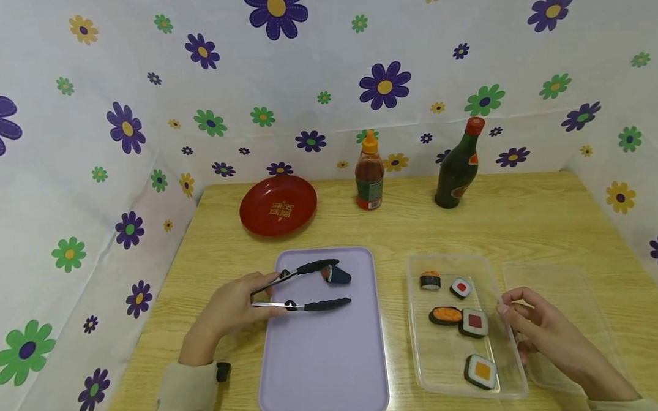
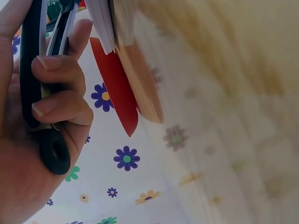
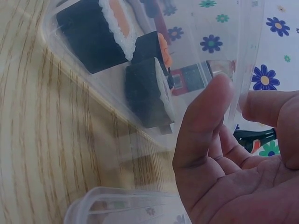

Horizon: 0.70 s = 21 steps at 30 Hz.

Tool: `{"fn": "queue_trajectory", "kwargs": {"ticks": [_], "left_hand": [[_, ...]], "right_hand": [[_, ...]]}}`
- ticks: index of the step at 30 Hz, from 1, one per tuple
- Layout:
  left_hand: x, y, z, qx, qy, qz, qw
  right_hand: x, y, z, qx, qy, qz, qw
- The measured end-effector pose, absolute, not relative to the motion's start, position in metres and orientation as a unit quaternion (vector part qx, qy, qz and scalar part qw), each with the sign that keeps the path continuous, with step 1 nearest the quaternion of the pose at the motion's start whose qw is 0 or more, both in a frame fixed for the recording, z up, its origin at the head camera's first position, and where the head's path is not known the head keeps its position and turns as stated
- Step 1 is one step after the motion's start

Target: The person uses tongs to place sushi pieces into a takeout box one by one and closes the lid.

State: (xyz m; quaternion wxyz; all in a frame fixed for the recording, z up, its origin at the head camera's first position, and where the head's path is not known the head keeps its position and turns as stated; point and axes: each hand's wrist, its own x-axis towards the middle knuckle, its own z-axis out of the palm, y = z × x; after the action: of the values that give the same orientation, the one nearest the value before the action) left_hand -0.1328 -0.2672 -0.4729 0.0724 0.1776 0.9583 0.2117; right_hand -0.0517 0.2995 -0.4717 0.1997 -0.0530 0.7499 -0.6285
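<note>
My left hand (image 1: 231, 311) grips a pair of black-and-metal tongs (image 1: 328, 305), whose arms stand spread over a lilac tray (image 1: 325, 365). A dark cone-shaped sushi roll (image 1: 339, 275) lies on the tray beside the upper arm's tip; whether they touch, I cannot tell. In the left wrist view, curled fingers wrap the tongs' handle (image 2: 32, 70). At the right, my right hand (image 1: 547, 337) pinches the side wall of a clear plastic box (image 1: 416, 355) between thumb and forefinger. Inside sit several toy sushi pieces, among them an orange-topped one (image 1: 446, 315) and a yellow-centred roll (image 1: 481, 371).
Behind the tray is a red plate (image 1: 252, 212). A sauce bottle (image 1: 369, 173) with an orange cap and a dark green bottle (image 1: 457, 172) stand near the back edge. A clear lid (image 1: 564, 281) lies right of the box, partly under my right arm. Flowered cloth surrounds the wooden table (image 1: 209, 229).
</note>
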Motion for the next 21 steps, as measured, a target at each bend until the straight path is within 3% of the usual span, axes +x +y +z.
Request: {"fn": "queue_trajectory", "kwargs": {"ticks": [21], "left_hand": [[-0.1261, -0.2681, -0.4694, 0.194, 0.954, 0.226, 0.039]], "right_hand": [[-0.0526, 0.299, -0.471, -0.044, 0.752, -0.625, 0.206]]}}
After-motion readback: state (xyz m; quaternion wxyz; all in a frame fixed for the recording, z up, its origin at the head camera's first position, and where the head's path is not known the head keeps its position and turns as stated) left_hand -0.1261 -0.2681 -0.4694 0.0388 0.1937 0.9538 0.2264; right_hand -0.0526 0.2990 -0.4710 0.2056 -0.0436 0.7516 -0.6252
